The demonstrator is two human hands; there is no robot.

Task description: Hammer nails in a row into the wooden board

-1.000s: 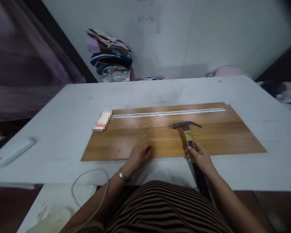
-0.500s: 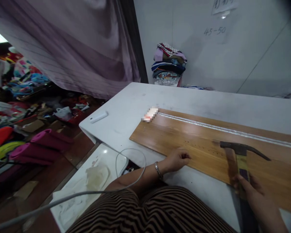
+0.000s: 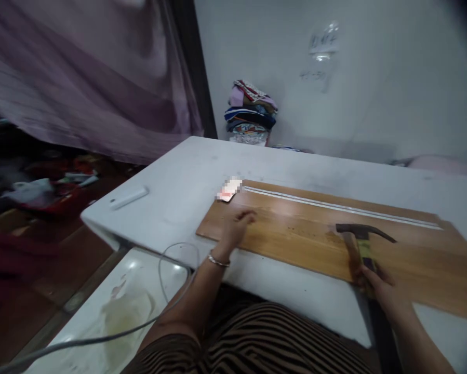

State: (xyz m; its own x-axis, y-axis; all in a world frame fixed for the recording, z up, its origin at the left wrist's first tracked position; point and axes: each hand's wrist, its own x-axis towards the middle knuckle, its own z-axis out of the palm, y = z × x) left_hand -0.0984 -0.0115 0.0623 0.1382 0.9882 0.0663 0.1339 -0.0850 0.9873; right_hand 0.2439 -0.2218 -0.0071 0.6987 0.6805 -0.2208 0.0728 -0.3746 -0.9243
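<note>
My left hand is over the left part of a brown wooden board, its bent fingers slightly apart and blurred. I see nothing held in them. A phone-like object, blurred out in the picture, lies at the board's far left corner beyond this hand. My right hand is closed around the handle of a claw hammer, whose dark head is over the middle of the board. Two pale parallel strips run lengthwise along the board's far side. Small dark marks show on the wood.
The board lies on a white table. A white stick-like object rests near the table's left corner. A grey cable crosses my left forearm. Folded cloths are stacked by the wall; a purple curtain hangs left.
My left hand has moved left and farther over the board, and its fingers have loosened. My right hand still grips the hammer. The view has swung to the right.
</note>
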